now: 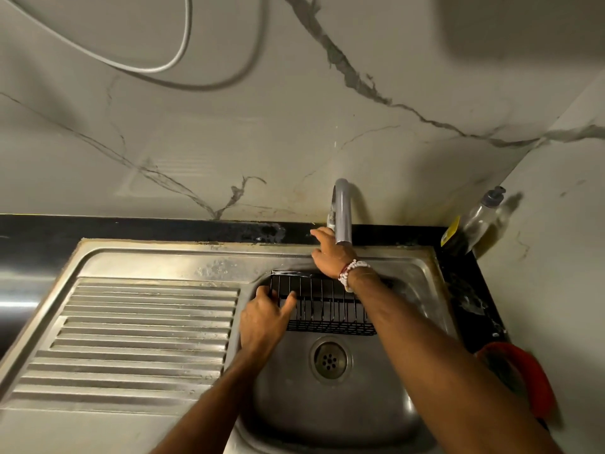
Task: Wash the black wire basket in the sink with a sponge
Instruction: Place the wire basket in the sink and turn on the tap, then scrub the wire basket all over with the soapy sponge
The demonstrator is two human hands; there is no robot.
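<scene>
The black wire basket (327, 306) lies in the steel sink (366, 404), against the bowl's far wall and above the drain (330, 359). My left hand (266, 317) grips the basket's left end, fingers hooked over its rim. My right hand (329, 253), with a white bead bracelet on the wrist, reaches past the basket to the base of the grey tap (342, 211), fingers on the tap's handle. No water runs from the spout. No sponge is visible.
A ribbed steel drainboard (140, 339) spans the left. A dish soap bottle (483, 217) stands in the back right corner by the marble wall. A red bowl-like object (523, 378) sits on the wet black counter at right. Cables hang on the wall.
</scene>
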